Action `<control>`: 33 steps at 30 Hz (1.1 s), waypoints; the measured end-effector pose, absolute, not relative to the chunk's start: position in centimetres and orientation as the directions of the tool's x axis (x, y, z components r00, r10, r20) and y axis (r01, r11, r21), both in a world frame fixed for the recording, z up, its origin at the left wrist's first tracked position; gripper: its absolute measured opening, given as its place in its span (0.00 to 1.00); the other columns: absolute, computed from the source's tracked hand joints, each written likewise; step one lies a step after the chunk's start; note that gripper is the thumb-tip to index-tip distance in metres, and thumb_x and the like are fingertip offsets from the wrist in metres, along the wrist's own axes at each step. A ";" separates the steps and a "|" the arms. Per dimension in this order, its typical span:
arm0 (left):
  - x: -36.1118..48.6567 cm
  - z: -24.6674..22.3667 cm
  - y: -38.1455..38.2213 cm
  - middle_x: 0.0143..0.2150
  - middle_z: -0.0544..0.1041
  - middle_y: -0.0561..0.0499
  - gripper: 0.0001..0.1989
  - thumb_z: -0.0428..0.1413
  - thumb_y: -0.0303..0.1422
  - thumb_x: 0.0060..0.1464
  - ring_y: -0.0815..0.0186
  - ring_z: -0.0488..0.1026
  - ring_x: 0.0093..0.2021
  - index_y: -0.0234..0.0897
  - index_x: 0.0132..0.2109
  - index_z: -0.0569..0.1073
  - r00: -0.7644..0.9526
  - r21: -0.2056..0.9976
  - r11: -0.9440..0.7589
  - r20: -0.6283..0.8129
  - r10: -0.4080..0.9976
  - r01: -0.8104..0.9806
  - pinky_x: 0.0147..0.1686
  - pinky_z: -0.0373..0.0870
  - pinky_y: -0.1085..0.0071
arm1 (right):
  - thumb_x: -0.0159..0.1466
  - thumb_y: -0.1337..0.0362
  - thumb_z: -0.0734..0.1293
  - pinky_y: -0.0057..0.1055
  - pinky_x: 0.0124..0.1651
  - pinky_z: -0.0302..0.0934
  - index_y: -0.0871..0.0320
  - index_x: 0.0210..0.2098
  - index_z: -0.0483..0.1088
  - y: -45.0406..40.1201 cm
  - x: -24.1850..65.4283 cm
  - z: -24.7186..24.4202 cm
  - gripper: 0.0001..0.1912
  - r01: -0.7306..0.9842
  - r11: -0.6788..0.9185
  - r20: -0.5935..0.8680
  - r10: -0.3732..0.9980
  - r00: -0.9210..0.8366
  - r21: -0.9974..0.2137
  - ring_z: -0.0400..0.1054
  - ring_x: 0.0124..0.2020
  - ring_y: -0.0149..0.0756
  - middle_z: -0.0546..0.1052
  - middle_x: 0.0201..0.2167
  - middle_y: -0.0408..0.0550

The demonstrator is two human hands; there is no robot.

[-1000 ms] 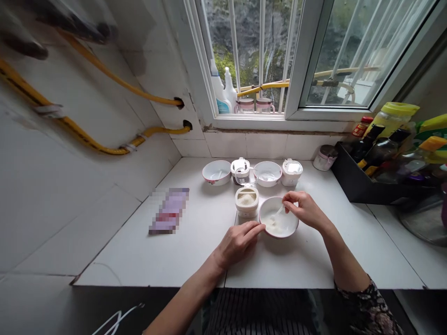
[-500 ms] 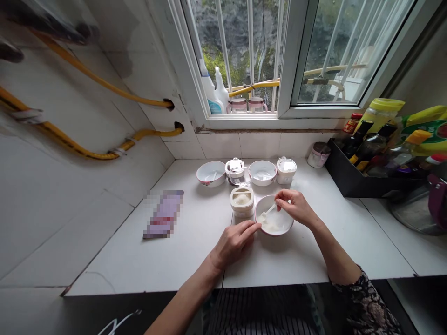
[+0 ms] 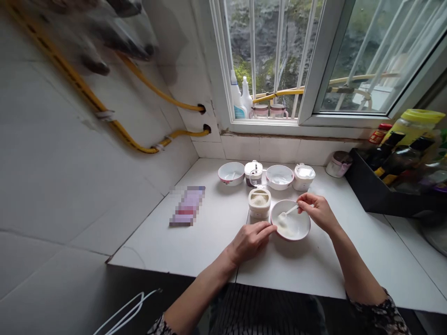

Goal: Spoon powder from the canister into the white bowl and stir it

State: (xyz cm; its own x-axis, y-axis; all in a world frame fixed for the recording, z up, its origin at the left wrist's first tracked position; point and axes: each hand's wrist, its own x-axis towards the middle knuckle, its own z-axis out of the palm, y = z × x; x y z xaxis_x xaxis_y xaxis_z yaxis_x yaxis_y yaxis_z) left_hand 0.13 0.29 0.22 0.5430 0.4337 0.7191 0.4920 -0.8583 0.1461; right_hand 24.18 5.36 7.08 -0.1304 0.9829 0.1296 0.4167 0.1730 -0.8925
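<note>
White spoon [image 3: 291, 211] lies flatter than a second ago, right hand [image 3: 318, 211] pinching it inside round white pink-rimmed bowl [image 3: 302, 227], powder [image 3: 284, 231] within; left hand [image 3: 252, 238] touches rim, grip unclear. Open cream canister [image 3: 259, 213] alongside: pale grains [image 3: 259, 200].

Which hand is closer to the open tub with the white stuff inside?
Left. The left hand is just in front of the open tub; the right hand is across the bowl, to the tub's right.

White spoon [image 3: 291, 210] in right grip [image 3: 317, 212], left grip [image 3: 252, 238] at rim of white bowl [image 3: 301, 227]
</note>
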 end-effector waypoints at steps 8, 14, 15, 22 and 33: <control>0.2 0.3 0.3 0.41 0.78 0.45 0.16 0.45 0.21 0.60 0.66 0.77 0.38 0.32 0.52 0.69 0.528 0.130 -0.853 0.736 0.424 0.505 0.33 0.77 0.73 | 0.57 0.56 0.64 0.33 0.36 0.60 0.57 0.28 0.71 5.3 24.0 7.1 0.11 0.451 0.230 0.185 0.972 -0.142 -0.862 0.68 0.27 0.37 0.76 0.20 0.45; 0.0 0.2 0.2 0.42 0.78 0.44 0.16 0.44 0.21 0.61 0.66 0.77 0.39 0.33 0.52 0.69 0.539 0.150 -0.851 0.715 0.446 0.504 0.33 0.77 0.73 | 0.57 0.58 0.65 0.32 0.36 0.61 0.57 0.27 0.71 5.2 23.7 7.1 0.09 0.411 0.236 0.196 0.971 -0.138 -0.880 0.68 0.26 0.36 0.75 0.19 0.43; 0.0 0.2 0.2 0.42 0.78 0.44 0.16 0.44 0.21 0.61 0.66 0.77 0.39 0.33 0.53 0.69 0.539 0.152 -0.849 0.712 0.449 0.506 0.33 0.77 0.73 | 0.57 0.58 0.64 0.31 0.35 0.61 0.57 0.27 0.71 5.2 23.6 7.0 0.09 0.419 0.244 0.201 0.969 -0.144 -0.874 0.68 0.26 0.35 0.75 0.19 0.43; -0.1 0.1 0.3 0.42 0.78 0.44 0.16 0.45 0.21 0.62 0.66 0.77 0.39 0.32 0.54 0.69 0.548 0.152 -0.854 0.709 0.445 0.497 0.33 0.76 0.73 | 0.57 0.65 0.62 0.31 0.36 0.61 0.56 0.22 0.68 4.8 22.6 6.8 0.08 0.515 0.367 0.275 0.929 -0.250 -0.775 0.66 0.23 0.33 0.74 0.17 0.41; -0.1 0.1 0.3 0.42 0.77 0.44 0.17 0.44 0.20 0.61 0.66 0.77 0.39 0.33 0.54 0.69 0.545 0.151 -0.852 0.709 0.447 0.502 0.33 0.76 0.74 | 0.55 0.59 0.65 0.32 0.37 0.61 0.57 0.27 0.72 5.1 23.6 7.0 0.09 0.390 0.192 0.166 0.981 -0.101 -0.900 0.68 0.26 0.35 0.75 0.18 0.43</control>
State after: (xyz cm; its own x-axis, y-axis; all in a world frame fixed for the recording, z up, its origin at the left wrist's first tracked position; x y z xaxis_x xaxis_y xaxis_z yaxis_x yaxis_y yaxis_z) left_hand -0.08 0.28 0.07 0.5453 0.4469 0.7092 0.5021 -0.8516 0.1507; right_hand 23.57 5.10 7.00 -0.1006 0.9810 0.1661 0.3901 0.1925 -0.9004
